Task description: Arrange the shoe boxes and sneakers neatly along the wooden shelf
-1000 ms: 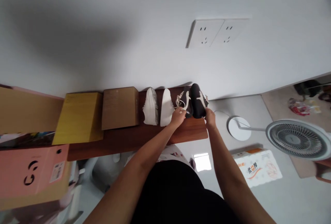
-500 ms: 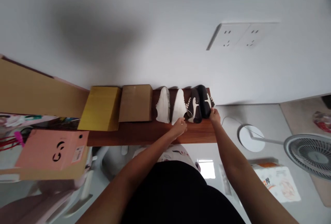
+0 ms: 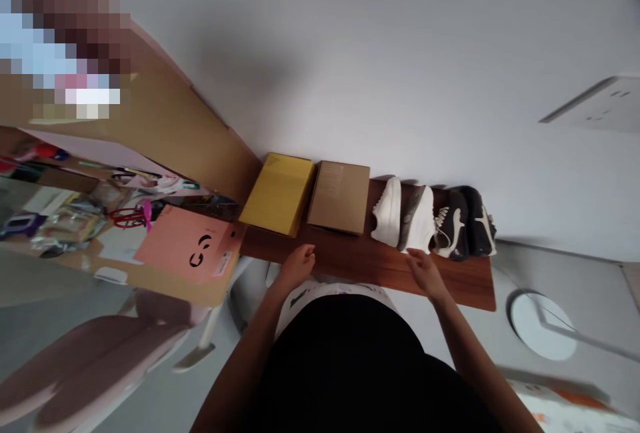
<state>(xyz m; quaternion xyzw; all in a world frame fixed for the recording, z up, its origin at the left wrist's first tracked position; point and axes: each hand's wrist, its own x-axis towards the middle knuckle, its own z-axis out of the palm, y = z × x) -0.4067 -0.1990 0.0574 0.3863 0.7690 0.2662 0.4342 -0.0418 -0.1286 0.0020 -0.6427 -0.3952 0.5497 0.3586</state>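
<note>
My left hand (image 3: pixel 299 266) is over the front edge of the brown wooden shelf (image 3: pixel 350 263), below the yellow box (image 3: pixel 279 194) and the brown cardboard box (image 3: pixel 341 197). Its fingers are loosely bent and hold nothing. My right hand (image 3: pixel 425 273), fingers apart, is close to the heel of a white sneaker (image 3: pixel 420 216); contact is not clear. Another white sneaker (image 3: pixel 388 213) lies to its left. On the right, a dark sneaker with cream trim (image 3: pixel 451 225) stands beside its dark mate (image 3: pixel 480 223). All the shoes stand in a row along the wall.
A pink box (image 3: pixel 187 246) rests on a desk at the left, with assorted small items behind it. Below is a pink chair (image 3: pixel 110 359). A tall cardboard panel (image 3: pixel 200 133) borders the shelf's left end. A round white fan base (image 3: pixel 543 325) stands on the floor at right.
The view has swung left. My right hand has left the dark shoes and moved left to the white sneaker. My left hand has moved from the white sneaker to below the boxes.
</note>
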